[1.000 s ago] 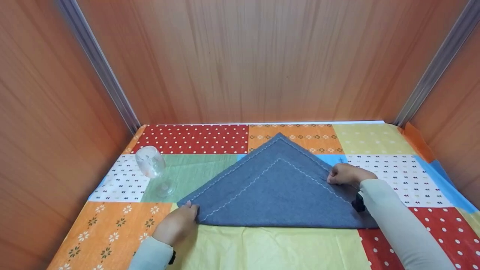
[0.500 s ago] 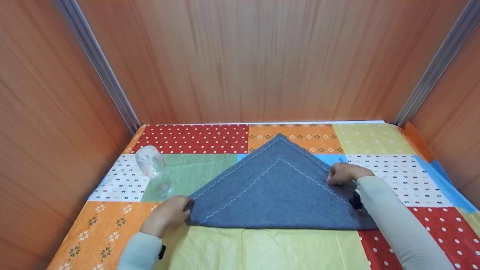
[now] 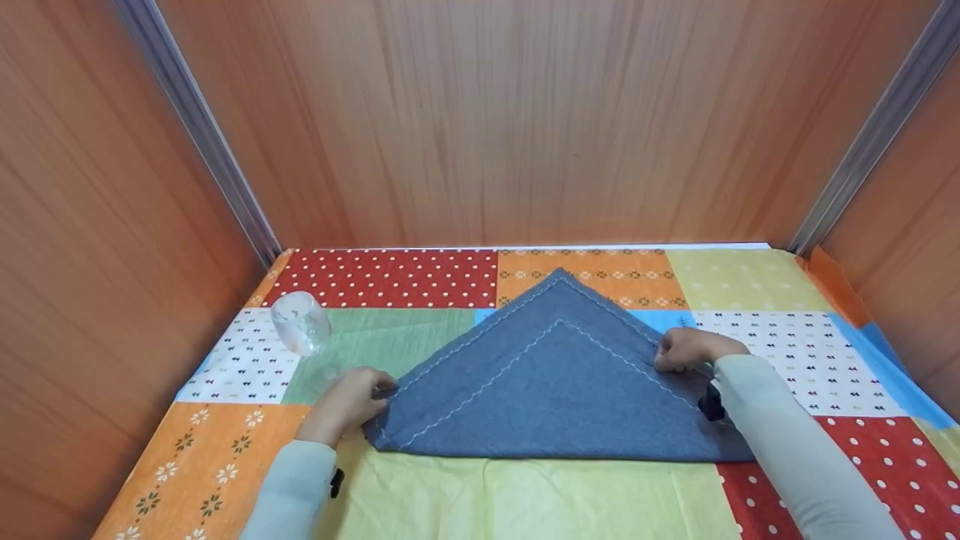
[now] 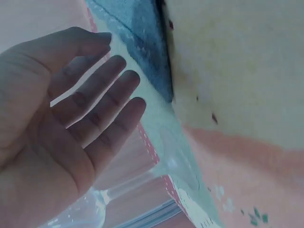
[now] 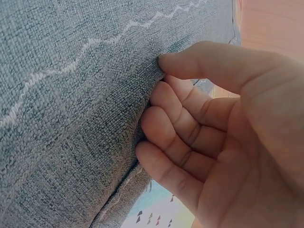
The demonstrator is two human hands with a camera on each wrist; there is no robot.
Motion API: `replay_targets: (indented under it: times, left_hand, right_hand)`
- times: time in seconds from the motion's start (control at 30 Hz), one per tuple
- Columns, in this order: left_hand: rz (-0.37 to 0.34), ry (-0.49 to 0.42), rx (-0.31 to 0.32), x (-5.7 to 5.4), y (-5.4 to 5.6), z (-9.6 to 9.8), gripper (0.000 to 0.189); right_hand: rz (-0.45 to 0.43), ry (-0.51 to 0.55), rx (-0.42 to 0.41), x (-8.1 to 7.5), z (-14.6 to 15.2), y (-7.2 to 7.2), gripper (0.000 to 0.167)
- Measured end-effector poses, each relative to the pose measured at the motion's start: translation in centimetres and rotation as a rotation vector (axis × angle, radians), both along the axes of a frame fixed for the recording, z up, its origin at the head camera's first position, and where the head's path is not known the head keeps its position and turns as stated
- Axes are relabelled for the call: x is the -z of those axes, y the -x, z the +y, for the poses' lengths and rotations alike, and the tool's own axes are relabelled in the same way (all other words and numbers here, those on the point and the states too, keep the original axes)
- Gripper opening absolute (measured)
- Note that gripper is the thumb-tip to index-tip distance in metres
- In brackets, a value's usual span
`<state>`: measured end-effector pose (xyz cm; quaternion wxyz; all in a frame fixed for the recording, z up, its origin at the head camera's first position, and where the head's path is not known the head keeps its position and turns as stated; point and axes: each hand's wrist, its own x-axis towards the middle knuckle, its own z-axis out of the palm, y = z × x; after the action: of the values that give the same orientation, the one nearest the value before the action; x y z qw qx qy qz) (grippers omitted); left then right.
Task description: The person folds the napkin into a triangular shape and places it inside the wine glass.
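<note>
A blue-grey cloth napkin [image 3: 525, 390] with white zigzag stitching lies folded into a triangle, its point away from me and its long fold towards me. At its left corner, my left hand [image 3: 349, 405] is by the slanted edge. In the left wrist view this hand [image 4: 71, 99] has loosely bent, spread fingers and nothing in its palm. My right hand [image 3: 694, 349] grips the right slanted edge. Seen from the right wrist, the thumb of that hand [image 5: 204, 123] presses the napkin [image 5: 85, 109] from above, with curled fingers against the underside.
A clear stemmed glass [image 3: 300, 322] stands left of the napkin, its foot close behind my left hand. A patchwork tablecloth [image 3: 585, 495] covers the table. Wood-patterned panels [image 3: 480, 120] enclose the back and both sides.
My left hand has come off the left corner and shifted slightly up along the napkin's edge, uncovering the corner. The right hand keeps its grip, nearly still.
</note>
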<state>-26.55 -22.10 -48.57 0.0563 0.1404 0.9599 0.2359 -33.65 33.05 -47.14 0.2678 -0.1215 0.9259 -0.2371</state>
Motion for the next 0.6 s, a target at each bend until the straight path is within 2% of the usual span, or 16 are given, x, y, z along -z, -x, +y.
replay_targets:
  times: [0.2, 0.4, 0.6]
  left_hand:
    - [-0.012, -0.015, -0.019, 0.2, 0.1, 0.1, 0.025]
    - [-0.009, -0.036, -0.010, 0.2, -0.1, -0.2, 0.027]
    - [-0.001, -0.047, -0.020, 0.4, -0.1, -0.2, 0.025]
  right_hand:
    - [0.004, -0.002, 0.014, -0.2, -0.2, -0.2, 0.022]
    - [-0.001, 0.033, 0.078, -0.4, -1.3, 0.1, 0.009]
    - [0.105, 0.094, 0.078, 0.0, -3.1, 1.0, 0.019]
